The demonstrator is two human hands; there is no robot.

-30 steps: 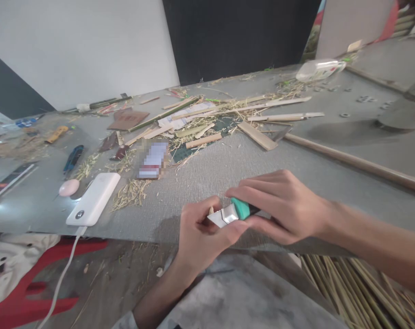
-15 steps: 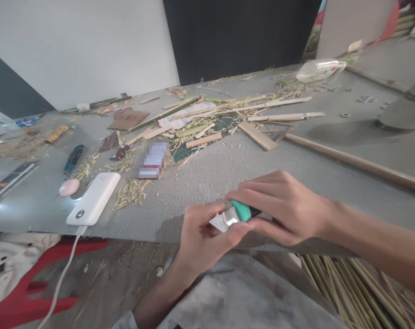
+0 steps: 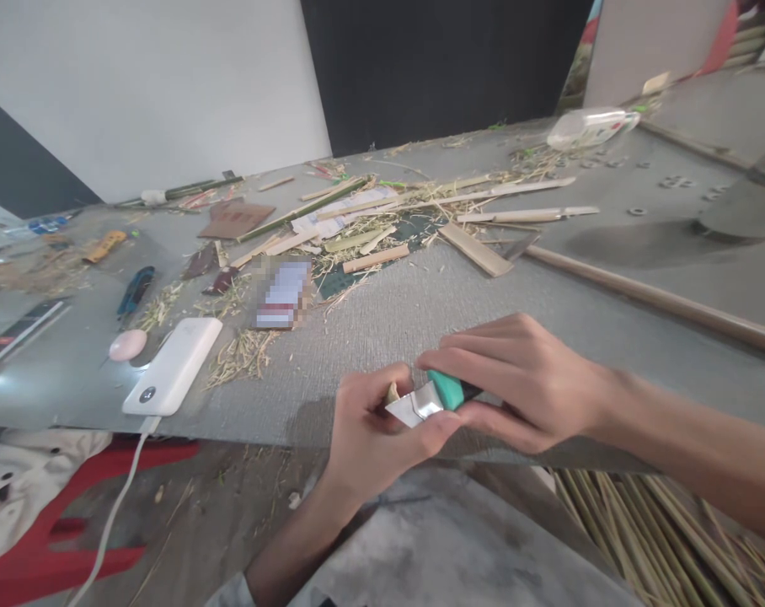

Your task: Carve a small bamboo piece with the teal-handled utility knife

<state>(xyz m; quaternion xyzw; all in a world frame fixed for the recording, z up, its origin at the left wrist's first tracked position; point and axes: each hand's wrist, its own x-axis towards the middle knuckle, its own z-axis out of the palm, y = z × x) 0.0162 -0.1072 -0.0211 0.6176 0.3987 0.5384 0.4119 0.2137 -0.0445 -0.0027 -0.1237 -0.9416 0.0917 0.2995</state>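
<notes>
My right hand (image 3: 525,384) is wrapped round a green and black utility knife (image 3: 446,389), its wide blade pointing left over my left hand. My left hand (image 3: 379,430) is closed beneath the blade, with a small tan bamboo piece (image 3: 392,394) poking up between its fingers by the blade's tip. Most of that piece is hidden by the hand and blade. The left thumb lies along the lower edge of the knife's metal end, close to the right fingers. Both hands are held above the near edge of the grey table (image 3: 382,346).
Bamboo strips (image 3: 477,249) and shavings lie across the table's middle. A phone (image 3: 283,292), a white power bank (image 3: 173,367) with cable and a second cutter (image 3: 136,291) are to the left. On the right are a long stick (image 3: 660,299) and a tilted plastic bottle (image 3: 585,128).
The tan bamboo piece now shows more clearly at the blade's tip, sticking up above it. My left hand has shifted slightly; the right hand and knife are almost unmoved.
</notes>
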